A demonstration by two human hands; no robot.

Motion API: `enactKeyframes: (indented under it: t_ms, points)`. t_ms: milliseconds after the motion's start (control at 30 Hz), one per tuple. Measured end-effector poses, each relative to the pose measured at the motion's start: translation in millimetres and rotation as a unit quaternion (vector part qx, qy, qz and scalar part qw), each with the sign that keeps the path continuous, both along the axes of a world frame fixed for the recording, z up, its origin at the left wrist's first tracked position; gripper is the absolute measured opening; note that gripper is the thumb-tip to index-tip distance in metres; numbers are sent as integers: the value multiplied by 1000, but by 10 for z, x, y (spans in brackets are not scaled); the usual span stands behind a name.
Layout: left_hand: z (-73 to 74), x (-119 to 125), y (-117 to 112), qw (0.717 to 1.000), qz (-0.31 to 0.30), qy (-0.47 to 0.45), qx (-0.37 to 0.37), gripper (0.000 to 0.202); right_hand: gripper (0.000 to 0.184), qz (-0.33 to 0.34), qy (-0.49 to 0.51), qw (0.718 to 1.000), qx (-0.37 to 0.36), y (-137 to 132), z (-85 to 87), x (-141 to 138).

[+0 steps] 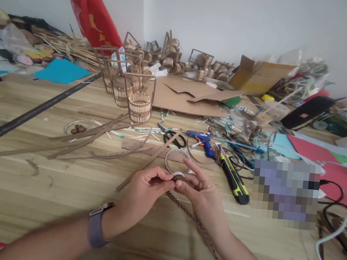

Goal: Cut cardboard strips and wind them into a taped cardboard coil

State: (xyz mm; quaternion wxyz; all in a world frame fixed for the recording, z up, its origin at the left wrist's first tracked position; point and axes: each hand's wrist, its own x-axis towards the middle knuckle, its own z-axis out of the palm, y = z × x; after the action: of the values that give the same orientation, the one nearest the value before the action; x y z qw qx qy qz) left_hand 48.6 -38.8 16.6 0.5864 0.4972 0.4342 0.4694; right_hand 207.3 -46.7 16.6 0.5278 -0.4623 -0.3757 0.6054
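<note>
A dark brown braided strip (195, 220) runs from my fingertips down past my right wrist toward the bottom edge. My left hand (144, 190) pinches its upper end between thumb and fingers. Opposite it, my right hand (206, 196) presses the same end with the thumb, its index finger raised. The end curves round a small white piece (179, 174), mostly hidden by my fingers. Just beyond my fingertips lies a pale ring (167, 162) on the table. Black scissors (174, 138) and a blue glue gun (203, 143) lie farther back.
A yellow-black utility knife (233, 178) lies right of my hand. Brown strips (89, 138) and a ring with brown balls (78, 129) are at left. Small slatted buckets with frames (139, 106) stand behind. Cardboard (192, 97), a red bag (92, 16) and a cable (335, 235) are around.
</note>
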Motion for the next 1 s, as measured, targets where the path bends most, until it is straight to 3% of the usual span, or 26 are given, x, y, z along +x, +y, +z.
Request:
enactKeyframes:
  t_ms: [300, 400, 467, 600, 667, 867, 1000]
  points:
    - [39, -15, 102, 993, 26, -86, -81, 18, 56, 20, -31, 999, 20, 5, 30, 0]
    - [58, -58, 164, 982, 64, -126, -126, 22, 36, 8, -120, 988, 97, -4, 35, 15]
    - [76, -87, 200, 976, 74, -147, -145, 24, 22, -3, -239, 950, 198, -28, 18, 28]
    - [86, -106, 226, 968, 65, -171, -170, 26, 34, 45, -400, 837, 371, -111, -48, 35]
    - [77, -101, 225, 965, 61, -183, -180, 27, 34, 60, -414, 817, 398, -142, -86, 25]
    - [64, -115, 253, 957, 44, -205, -199, 28, 15, -65, -347, 860, 369, -112, -104, -23]
    - [71, -135, 259, 954, 26, -206, -214, 26, 12, -48, -342, 859, 377, -88, -4, -5]
